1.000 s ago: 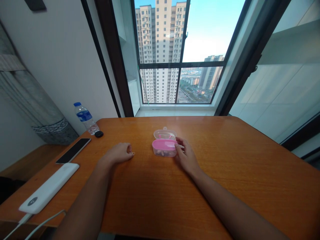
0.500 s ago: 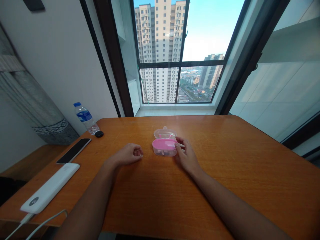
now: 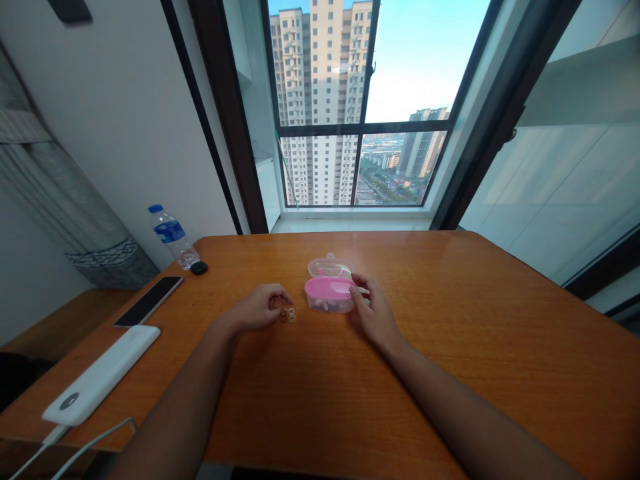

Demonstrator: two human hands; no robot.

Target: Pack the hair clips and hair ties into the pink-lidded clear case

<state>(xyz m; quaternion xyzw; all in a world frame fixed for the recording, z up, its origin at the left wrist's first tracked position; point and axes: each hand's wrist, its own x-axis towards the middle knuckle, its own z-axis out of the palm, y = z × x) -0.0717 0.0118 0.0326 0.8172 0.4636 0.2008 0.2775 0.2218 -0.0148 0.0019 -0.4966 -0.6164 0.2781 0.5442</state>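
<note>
A small clear box with a pink inner tray (image 3: 330, 289) stands on the wooden table, its clear lid (image 3: 331, 267) tipped open at the back. Small pale pieces show through the lower part of the box. My right hand (image 3: 367, 308) grips the box's right side between thumb and fingers. Left of the box, my left hand (image 3: 265, 307) rests on the table with its fingers loosely apart. Several small rings (image 3: 291, 315) lie on the wood right by its fingertips.
At the left of the table (image 3: 320, 400) are a white power bank (image 3: 107, 373) with cables, a phone (image 3: 150, 301), a water bottle (image 3: 173, 235) and a round black object (image 3: 199, 268). A window is behind the table.
The fingers of my left hand have opened, and several small rings now lie on the table beside them. My right hand and the box have stayed in place.
</note>
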